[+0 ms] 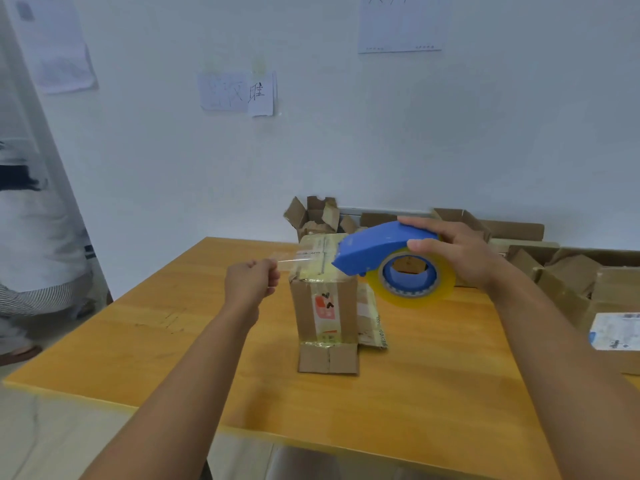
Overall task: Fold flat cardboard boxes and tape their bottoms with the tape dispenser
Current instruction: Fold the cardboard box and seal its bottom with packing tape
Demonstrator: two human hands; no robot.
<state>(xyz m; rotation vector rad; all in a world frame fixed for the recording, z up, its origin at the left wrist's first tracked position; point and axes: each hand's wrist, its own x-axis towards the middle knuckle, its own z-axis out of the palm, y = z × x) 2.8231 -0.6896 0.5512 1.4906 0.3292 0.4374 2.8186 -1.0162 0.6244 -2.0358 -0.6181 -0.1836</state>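
A small brown cardboard box (pixel 325 317) stands upright in the middle of the wooden table (pixel 173 341), its taped flaps facing up. My right hand (pixel 457 252) grips the blue tape dispenser (pixel 377 251) with its yellowish tape roll (pixel 412 278), held just above the box's right top edge. My left hand (pixel 251 280) is left of the box, pinching the free end of a clear tape strip (pixel 294 259) that stretches from the dispenser across the box top.
Several opened cardboard boxes (pixel 318 216) stand along the wall behind the table, with more boxes (pixel 588 289) at the right. A flat taped piece (pixel 372 320) lies just right of the box. Another person (pixel 38 244) stands at the left. Paper sheets hang on the wall.
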